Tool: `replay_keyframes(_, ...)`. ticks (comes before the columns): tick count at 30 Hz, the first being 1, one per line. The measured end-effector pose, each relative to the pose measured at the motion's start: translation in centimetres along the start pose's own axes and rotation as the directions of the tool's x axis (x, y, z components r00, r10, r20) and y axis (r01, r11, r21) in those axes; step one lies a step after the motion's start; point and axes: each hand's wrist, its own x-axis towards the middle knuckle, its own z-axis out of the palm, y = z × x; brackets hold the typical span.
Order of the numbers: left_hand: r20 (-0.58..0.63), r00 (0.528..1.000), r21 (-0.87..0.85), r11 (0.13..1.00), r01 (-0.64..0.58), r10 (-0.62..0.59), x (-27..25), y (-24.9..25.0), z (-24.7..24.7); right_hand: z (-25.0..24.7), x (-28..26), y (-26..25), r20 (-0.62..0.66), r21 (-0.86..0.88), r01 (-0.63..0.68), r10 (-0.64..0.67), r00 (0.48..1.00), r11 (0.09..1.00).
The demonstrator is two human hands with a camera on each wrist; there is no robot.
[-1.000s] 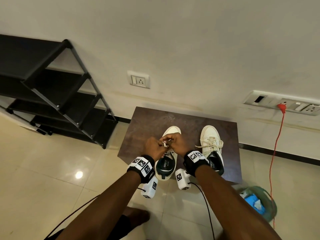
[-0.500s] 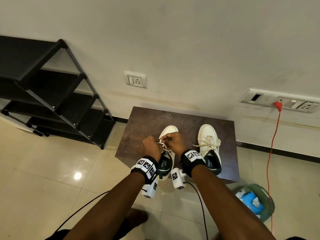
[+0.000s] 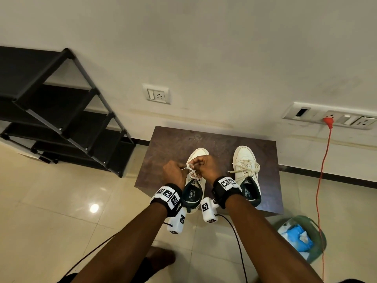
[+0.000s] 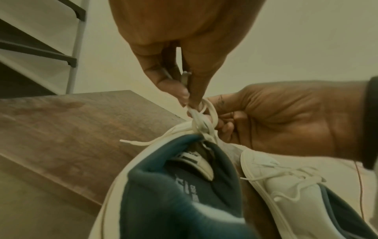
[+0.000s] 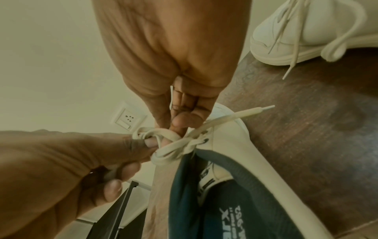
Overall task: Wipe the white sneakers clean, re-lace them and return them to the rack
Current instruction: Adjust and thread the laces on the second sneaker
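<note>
Since a second ago the hands have drawn slightly apart, and the lace (image 3: 191, 170) between them now shows crossed loops. The left hand (image 3: 173, 172) and right hand (image 3: 208, 166) each pinch a strand over the left sneaker (image 3: 196, 193), which stands at the surface's (image 3: 169, 158) near edge. The right sneaker (image 3: 247, 174), already laced, stands near the surface's right edge. The right wrist view alone shows the half-formed knot (image 5: 175, 143) looped around the fingertips (image 5: 151, 142) and a free lace end; the head view alone shows the rack (image 3: 61, 119) to the left.
</note>
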Motion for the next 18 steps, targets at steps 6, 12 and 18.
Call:
replay_keyframes(6,-0.024,0.988,-0.057,0.987,-0.152,0.151,-0.5,-0.3,0.2,-0.6,0.2,-0.8,-0.006,-0.023,-0.11,0.11,0.994,0.994)
replay_keyframes(12,0.061,0.998,-0.114,0.993,-0.011,0.019,-0.4,0.3,-1.2,-0.5,-0.8,-1.6,-0.036,-0.214,-0.019,0.011,0.999,0.977)
replay_keyframes(18,0.563,0.755,-0.301,0.767,0.567,-0.337,-0.2,2.1,-2.9,0.7,-5.0,-0.5,-0.399,-0.257,0.01,-0.116,0.909,0.966)
